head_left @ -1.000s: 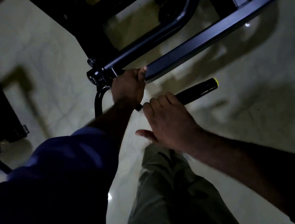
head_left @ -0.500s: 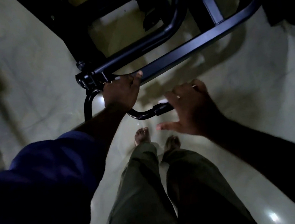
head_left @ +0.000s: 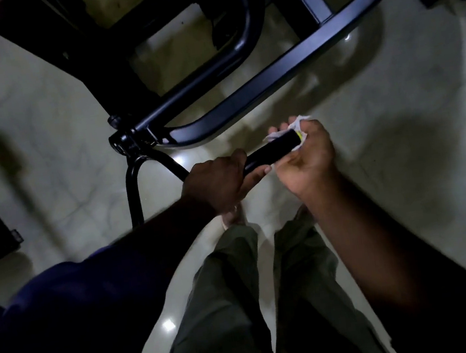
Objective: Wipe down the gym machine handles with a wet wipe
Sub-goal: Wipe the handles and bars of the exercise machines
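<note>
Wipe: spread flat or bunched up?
Bunched: the wet wipe is crumpled around the tip of the handle, held in the right hand.

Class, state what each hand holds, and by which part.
The left hand grips the handle at its inner end; the right hand holds a wet wipe wrapped over the handle's tip.

Glossy pale floor [head_left: 396,132], machine frame [head_left: 273,80] standing, bare foot [head_left: 232,216]

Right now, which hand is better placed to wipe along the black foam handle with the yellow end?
The right hand: it holds the crumpled white wipe against the yellow end of the black foam handle. The left hand grips the handle's inner end bare, only steadying it.
</note>
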A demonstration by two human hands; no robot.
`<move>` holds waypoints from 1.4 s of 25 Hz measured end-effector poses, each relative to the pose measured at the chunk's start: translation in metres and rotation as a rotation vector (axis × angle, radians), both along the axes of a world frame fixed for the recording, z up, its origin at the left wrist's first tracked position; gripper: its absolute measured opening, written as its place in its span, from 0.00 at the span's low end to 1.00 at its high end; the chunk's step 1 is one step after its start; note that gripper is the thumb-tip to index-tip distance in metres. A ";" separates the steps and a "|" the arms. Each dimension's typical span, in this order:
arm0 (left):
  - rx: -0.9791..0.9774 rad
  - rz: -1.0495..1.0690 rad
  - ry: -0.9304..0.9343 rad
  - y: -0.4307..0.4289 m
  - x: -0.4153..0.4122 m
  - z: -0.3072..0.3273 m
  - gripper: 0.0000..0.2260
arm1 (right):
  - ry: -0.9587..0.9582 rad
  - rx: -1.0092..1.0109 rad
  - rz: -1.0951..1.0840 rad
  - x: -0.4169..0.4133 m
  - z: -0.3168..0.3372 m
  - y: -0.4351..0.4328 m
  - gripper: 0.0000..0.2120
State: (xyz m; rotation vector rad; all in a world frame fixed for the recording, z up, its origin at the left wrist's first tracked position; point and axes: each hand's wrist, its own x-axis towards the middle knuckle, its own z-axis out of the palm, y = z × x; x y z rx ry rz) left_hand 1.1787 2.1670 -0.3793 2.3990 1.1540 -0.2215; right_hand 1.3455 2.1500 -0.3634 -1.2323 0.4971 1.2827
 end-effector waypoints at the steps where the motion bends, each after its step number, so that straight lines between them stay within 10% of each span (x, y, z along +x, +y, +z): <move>1: 0.014 -0.003 -0.008 0.000 0.001 -0.001 0.32 | 0.130 0.015 -0.049 0.006 0.000 0.004 0.11; 8: 0.045 0.021 0.012 0.000 0.002 -0.004 0.30 | -0.006 -0.047 0.106 -0.023 0.007 -0.013 0.27; 12: 0.020 0.064 0.035 -0.001 0.004 -0.002 0.29 | 0.155 -0.161 -0.001 0.003 0.003 0.013 0.14; 17: 0.003 0.094 0.049 -0.002 0.006 0.000 0.30 | -0.395 -0.244 0.275 -0.017 0.003 -0.010 0.13; 22: 0.092 0.073 0.035 -0.004 0.004 -0.004 0.31 | -1.020 -0.248 1.071 0.018 -0.008 0.003 0.15; 25: 0.108 0.035 0.066 -0.003 0.005 -0.003 0.34 | -1.437 -0.075 1.046 -0.015 -0.002 -0.039 0.11; 30: 0.138 0.039 0.092 -0.005 0.003 -0.009 0.36 | -0.857 -0.245 1.185 0.032 -0.013 0.019 0.15; 35: -0.034 0.056 0.144 -0.001 0.004 0.000 0.40 | -1.192 -0.082 0.966 -0.004 -0.001 -0.026 0.09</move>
